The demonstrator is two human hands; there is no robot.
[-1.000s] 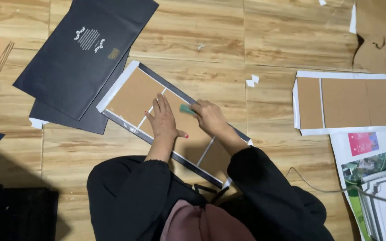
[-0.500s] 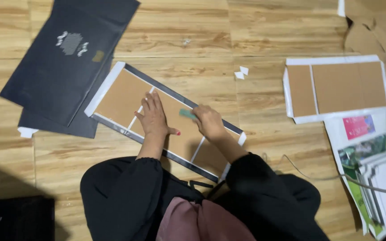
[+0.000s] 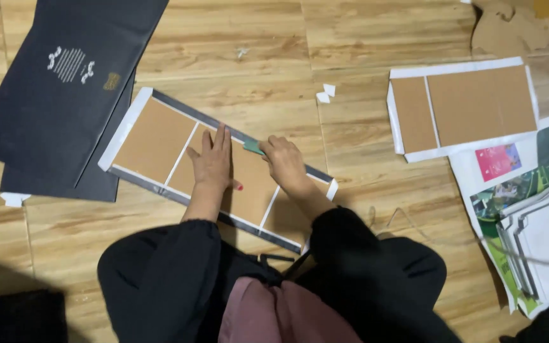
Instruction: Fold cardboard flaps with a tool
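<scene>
Left hand (image 3: 211, 166) flat, fingers spread, pressing brown board panel (image 3: 217, 170) on wood floor (image 3: 236, 51); right hand (image 3: 284, 164) curled tight round small green scraper (image 3: 253, 147) at panel's far edge; dark sheets (image 3: 58, 82) just beside.

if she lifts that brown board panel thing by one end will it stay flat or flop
The board assembly would probably bend at the gaps, since three separate brown panels sit on a thin paper backing. Each panel itself looks stiff. It likely slides easily on the wooden floor, which may be why the left hand lies flat on it.
</scene>
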